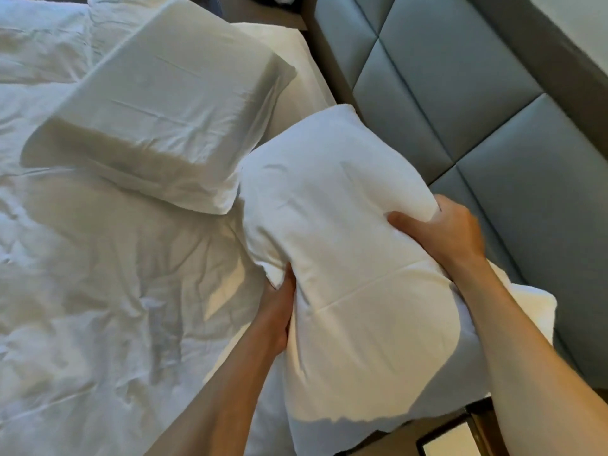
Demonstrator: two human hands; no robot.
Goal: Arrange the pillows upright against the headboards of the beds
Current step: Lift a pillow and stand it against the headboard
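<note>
Both hands clamped on soft pillow [345,251], left hand [276,311] pinching bed-side edge, right hand [441,228] gripping headboard-side edge, held over bed [98,258] corner beside grey headboard [460,93] for standing upright; foam pillow [164,110] flat, waiting.

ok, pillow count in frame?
2. A plump white fabric pillow gripped by left hand and right hand near the headboard; a flat rectangular white pillow lying on the bed. Others may be outside view.
</note>
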